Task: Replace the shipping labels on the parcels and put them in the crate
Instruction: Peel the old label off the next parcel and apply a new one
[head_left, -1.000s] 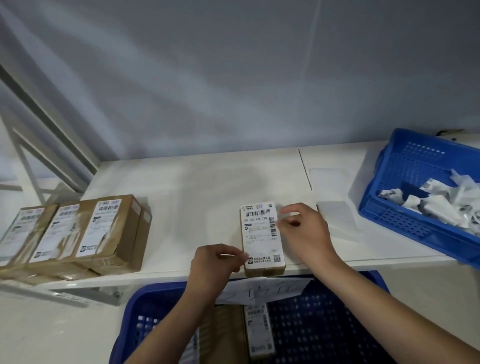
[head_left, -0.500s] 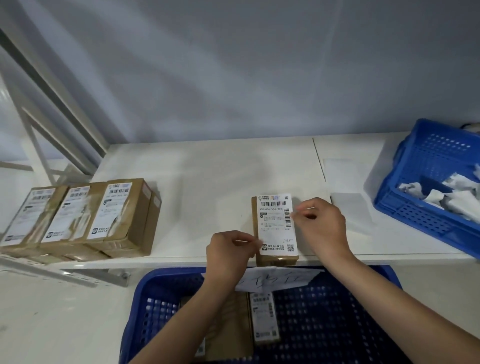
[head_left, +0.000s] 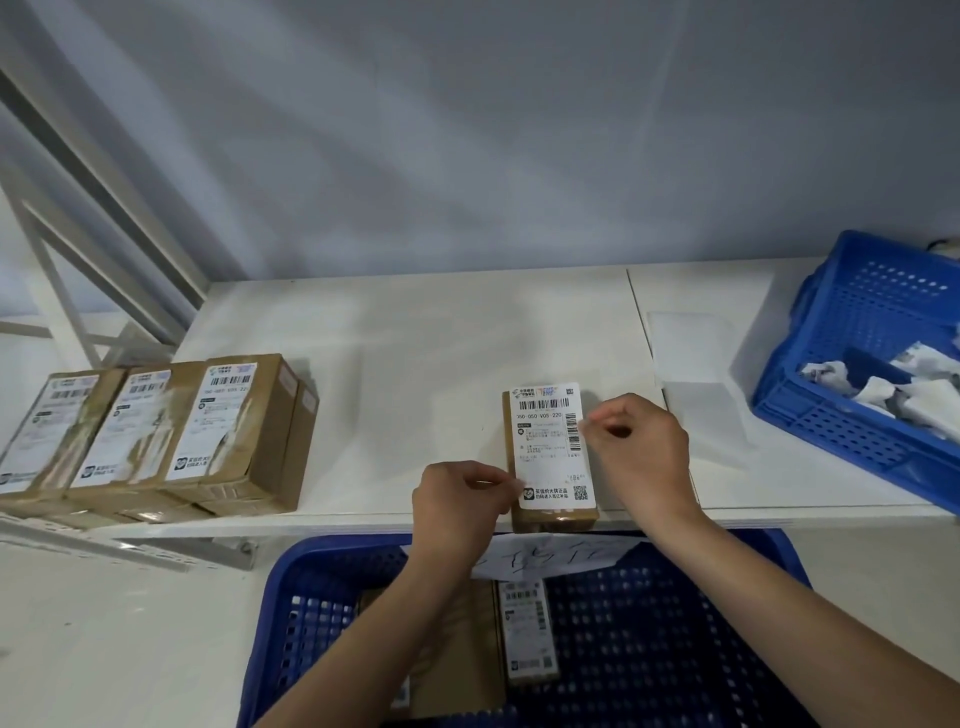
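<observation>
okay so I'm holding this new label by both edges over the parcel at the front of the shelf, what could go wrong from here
1. The label is pinched by the left hand and right hand only at its edges, so it might go down crooked or creased.
2. The parcel sits at the front edge of the shelf; pressing hard could tip it into the blue crate before the label is smoothed.

Soft, even, dimmish light, faint shadows, wide-angle bending at edges
</observation>
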